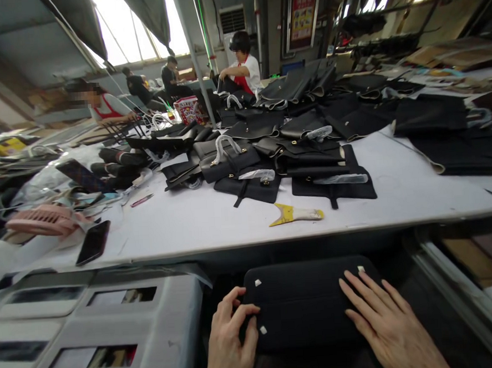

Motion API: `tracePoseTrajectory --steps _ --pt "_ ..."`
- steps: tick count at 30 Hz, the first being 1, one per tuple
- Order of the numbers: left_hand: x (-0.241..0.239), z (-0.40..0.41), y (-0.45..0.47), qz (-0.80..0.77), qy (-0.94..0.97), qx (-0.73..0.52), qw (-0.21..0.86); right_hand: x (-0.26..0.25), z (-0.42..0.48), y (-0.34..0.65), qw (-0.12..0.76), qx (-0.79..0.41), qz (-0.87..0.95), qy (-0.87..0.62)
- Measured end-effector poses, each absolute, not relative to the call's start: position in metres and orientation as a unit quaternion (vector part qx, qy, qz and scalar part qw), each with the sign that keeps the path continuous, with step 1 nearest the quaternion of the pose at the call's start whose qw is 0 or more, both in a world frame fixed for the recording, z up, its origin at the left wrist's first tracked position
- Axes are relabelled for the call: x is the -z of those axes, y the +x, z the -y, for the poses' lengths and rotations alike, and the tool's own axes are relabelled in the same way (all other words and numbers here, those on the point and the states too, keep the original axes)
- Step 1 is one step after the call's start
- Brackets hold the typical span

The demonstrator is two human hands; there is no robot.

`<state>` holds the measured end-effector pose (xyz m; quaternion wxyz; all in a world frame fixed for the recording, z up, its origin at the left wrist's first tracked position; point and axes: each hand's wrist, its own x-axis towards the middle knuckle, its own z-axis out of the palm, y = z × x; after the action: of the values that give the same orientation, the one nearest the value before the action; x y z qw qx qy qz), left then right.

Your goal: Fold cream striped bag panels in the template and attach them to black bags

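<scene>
Panel point(303, 302), black with white tabs point(258, 283), lies below and just in front of the near edge of the counter point(215, 225). My left hand point(232, 335) has its fingers curled at the panel's left edge; from here I cannot tell whether they grip it. My right hand point(383, 314) rests on the panel's right part, fingers spread and released, one tip at the upper right tab.

On my left, a grey cabinet point(177, 316) shows whitish, dark and red contents through two windows point(121, 296), too small for me to name. On my right, a rack point(447, 282) holds brown and white pieces.

Up on the counter, a yellow tool point(289, 213) lies between the near edge and black bags point(232, 161), which crowd the middle. A red box point(188, 110) stands beyond them. Toward the near left corner I see a phone point(93, 242), with a pink fan point(43, 219) just beside it.
</scene>
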<state>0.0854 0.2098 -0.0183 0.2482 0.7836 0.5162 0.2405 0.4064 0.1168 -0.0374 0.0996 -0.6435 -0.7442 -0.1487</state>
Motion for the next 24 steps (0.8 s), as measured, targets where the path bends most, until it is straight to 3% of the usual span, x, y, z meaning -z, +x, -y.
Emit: tracePoseTrajectory --steps 6,14,20,24 --pt "0.019 -0.231 0.093 -0.507 0.8 -0.232 0.22 0.043 -0.124 0.403 0.099 0.16 0.742 -0.644" --pt "0.019 -0.274 0.112 -0.485 0.729 -0.221 0.43 0.035 -0.138 0.387 0.106 0.17 0.765 -0.612" --pt "0.018 -0.279 0.113 -0.474 0.709 -0.242 0.463 0.024 -0.16 0.338 0.128 0.176 0.84 -0.497" --pt "0.021 -0.279 0.115 -0.478 0.698 -0.248 0.472 0.035 -0.171 0.322 0.128 0.166 0.839 -0.502"
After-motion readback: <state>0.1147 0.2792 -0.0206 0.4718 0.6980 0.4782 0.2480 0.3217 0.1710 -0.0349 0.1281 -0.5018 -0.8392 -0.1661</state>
